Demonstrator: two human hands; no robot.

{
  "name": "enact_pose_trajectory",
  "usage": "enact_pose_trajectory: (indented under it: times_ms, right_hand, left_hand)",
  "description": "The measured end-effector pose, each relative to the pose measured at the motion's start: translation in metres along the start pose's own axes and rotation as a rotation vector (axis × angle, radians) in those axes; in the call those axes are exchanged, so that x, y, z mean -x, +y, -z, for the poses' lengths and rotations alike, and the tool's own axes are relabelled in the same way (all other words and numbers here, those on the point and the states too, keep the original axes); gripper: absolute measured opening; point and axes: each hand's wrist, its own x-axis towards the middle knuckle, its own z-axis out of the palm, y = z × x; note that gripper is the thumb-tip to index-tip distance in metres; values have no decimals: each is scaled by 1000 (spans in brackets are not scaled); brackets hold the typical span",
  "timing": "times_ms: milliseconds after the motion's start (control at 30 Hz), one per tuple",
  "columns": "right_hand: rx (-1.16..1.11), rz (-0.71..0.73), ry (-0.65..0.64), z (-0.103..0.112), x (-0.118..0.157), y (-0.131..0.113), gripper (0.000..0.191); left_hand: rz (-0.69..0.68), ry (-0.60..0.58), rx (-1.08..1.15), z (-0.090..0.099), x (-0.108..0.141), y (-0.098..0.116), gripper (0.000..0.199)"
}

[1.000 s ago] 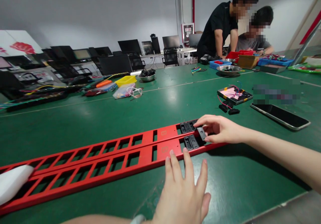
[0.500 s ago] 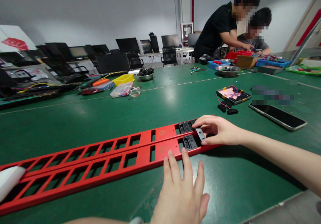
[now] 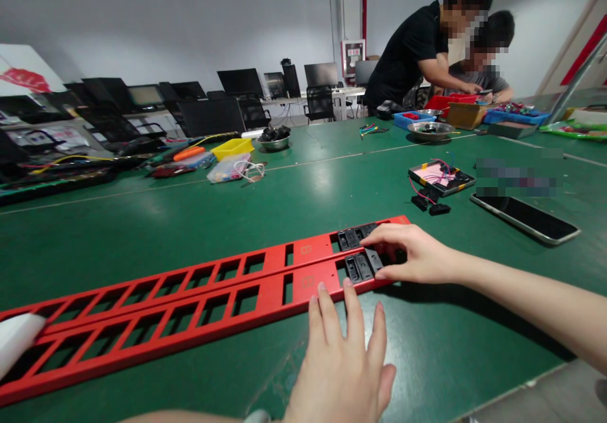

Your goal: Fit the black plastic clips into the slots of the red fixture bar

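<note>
Two long red frames point(image 3: 277, 301) with rectangular openings lie side by side on the green table. Black modules point(image 3: 359, 267) sit in the near frame's right part, and others point(image 3: 349, 239) fill slots of the far frame. My right hand point(image 3: 417, 253) grips a black module point(image 3: 374, 262) between thumb and fingers, low at the near frame, beside the seated ones. Fingers spread, my left hand point(image 3: 344, 356) rests at the near frame's front edge, its fingertips at the red rim, holding nothing.
A phone point(image 3: 524, 218) lies at right, near a small tray of wired parts point(image 3: 441, 177). Metal bowls point(image 3: 274, 140), a yellow container point(image 3: 232, 148) and blue bins point(image 3: 412, 120) stand farther back. Two people point(image 3: 408, 56) are at the far right. A white object point(image 3: 19, 341) covers the frames' left end.
My right hand has lowered the black module from a tilted position above the near frame to beside the seated modules. My left hand has stayed in place.
</note>
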Motion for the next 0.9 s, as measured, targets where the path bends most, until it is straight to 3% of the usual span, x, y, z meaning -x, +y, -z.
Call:
enact_pose_trajectory:
  times_ms: [467, 900]
  right_hand:
    - [65, 70, -50, 2, -1, 1, 42]
    - [43, 49, -75, 4, -2, 1, 44]
  left_hand:
    - [-2, 14, -10, 2, -3, 0, 50]
    - [-11, -8, -26, 1, -3, -1, 51]
